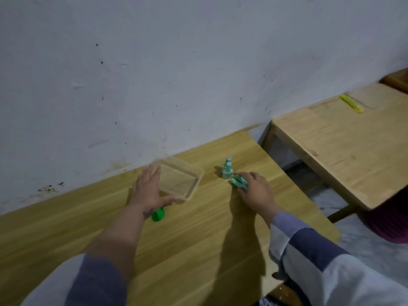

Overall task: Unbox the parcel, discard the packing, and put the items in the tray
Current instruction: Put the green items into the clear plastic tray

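Note:
A clear plastic tray [194, 171] stands near the wall on the wooden table [187, 239], with nothing in it. My left hand [148, 188] lies flat with spread fingers on the tray's left rim, thumb along its front edge. A bright green round item [158, 214] lies on the table just under my left wrist. Two pale green bottle-like items [227, 171] stand upright to the right of the tray. My right hand [254, 188] grips a pale green item [238, 183] lying on the table just in front of them.
A white wall runs behind the table. A second wooden table [342, 151] stands to the right across a gap, with a yellow stick-like object [351, 103] on it. A dark red object [390, 219] sits on the floor at the right.

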